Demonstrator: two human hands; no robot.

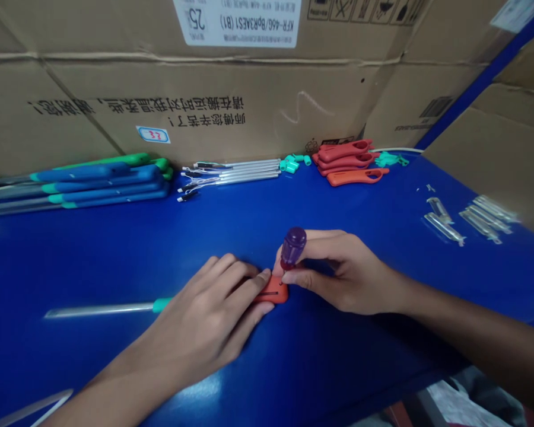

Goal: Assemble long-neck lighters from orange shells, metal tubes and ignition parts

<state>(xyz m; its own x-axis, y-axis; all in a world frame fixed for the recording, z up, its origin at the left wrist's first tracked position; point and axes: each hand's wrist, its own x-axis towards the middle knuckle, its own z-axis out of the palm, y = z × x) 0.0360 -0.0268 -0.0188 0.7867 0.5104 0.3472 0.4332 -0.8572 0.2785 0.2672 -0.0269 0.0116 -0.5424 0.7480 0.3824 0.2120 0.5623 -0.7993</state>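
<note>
My right hand (342, 273) pinches a small screwdriver with a purple handle (293, 248), its tip down on an orange-red plastic handle (276, 293). That handle lies flat on the blue table, and my left hand (200, 314) covers most of it, fingers pressing from above. A long clear rod (98, 310) with a teal collar (161, 305) runs left from under my left hand. The screw point itself is too small to make out.
Along the back of the blue table (71, 255) lie blue-and-teal long tools (75, 187), metal rods with thin wires (231, 175), small teal fittings (293, 165) and orange-red handles (345, 160). Metal clips (471, 219) lie at the right. Cardboard boxes (169, 124) stand behind.
</note>
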